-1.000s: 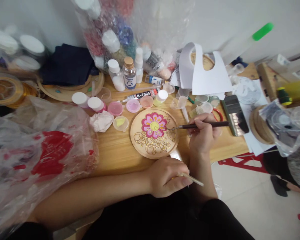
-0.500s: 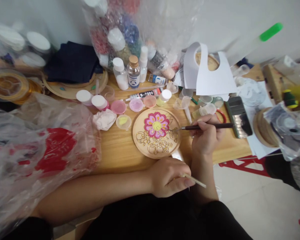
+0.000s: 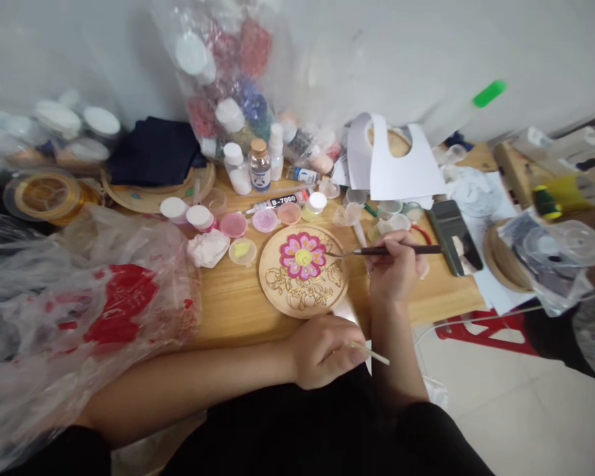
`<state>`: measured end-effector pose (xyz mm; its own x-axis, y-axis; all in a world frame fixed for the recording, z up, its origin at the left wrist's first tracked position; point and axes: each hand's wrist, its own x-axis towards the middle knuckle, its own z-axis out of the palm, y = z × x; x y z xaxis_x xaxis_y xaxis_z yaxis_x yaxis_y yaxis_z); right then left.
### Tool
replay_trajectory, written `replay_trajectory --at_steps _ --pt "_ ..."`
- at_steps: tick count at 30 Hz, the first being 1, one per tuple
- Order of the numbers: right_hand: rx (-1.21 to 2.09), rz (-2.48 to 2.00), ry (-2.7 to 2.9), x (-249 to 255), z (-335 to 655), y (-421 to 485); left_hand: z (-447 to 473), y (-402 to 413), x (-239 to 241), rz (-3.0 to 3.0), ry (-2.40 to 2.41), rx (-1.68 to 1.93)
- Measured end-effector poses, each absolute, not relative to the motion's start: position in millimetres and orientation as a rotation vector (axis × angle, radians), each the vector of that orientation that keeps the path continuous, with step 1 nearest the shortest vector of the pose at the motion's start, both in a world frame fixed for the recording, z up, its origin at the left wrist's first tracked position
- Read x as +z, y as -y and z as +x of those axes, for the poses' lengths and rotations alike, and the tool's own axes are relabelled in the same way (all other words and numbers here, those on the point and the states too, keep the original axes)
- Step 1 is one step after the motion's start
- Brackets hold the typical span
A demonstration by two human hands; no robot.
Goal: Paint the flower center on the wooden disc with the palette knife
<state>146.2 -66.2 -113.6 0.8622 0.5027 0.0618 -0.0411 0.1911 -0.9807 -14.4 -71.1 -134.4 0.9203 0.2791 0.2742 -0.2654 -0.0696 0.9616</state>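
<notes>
A round wooden disc (image 3: 272, 295) lies on the wooden table in front of me. It bears a pink flower (image 3: 303, 256) with a yellow centre, plus gold outlines of leaves and scrolls below. My right hand (image 3: 394, 266) grips a dark-handled tool (image 3: 429, 249) with a thin metal shaft. Its tip is at the flower's right edge; whether it touches cannot be seen. My left hand (image 3: 330, 354) rests at the table's front edge, just below the disc, fingers closed around a thin pale stick (image 3: 374, 355). Small cups of pink, lilac and yellow material (image 3: 242, 250) stand beside the disc.
A crumpled plastic bag (image 3: 129, 297) covers the left side. Behind the disc are a B-7000 glue tube (image 3: 280, 200), a corked bottle (image 3: 260, 165) and white-capped jars. A phone (image 3: 456, 238) and a wooden ring (image 3: 506, 261) lie to the right.
My view has shifted slightly, so the scene sits a little differently in the frame. Both hands keep their holds, and the tool's tip stays by the flower's right edge.
</notes>
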Motion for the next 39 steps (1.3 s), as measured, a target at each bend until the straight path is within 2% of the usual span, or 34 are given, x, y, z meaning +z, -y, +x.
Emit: replay_trajectory --at_steps 11,20,30,39 --pt "0.427 -1.257 0.506 -120.5 147.4 67.4 -12.0 76.2 -139.6 1.620 -0.048 0.487" --pt "0.421 -1.267 0.499 -121.6 140.4 69.8 -29.8 71.9 -111.0 1.599 -0.111 0.514" --pt "0.365 -1.293 0.513 -122.1 138.9 66.7 -77.5 22.4 -138.7 1.590 -0.375 0.795" --pt "0.306 -1.332 0.533 -124.9 139.9 68.3 -77.4 18.1 -137.3 1.412 -0.413 0.733"
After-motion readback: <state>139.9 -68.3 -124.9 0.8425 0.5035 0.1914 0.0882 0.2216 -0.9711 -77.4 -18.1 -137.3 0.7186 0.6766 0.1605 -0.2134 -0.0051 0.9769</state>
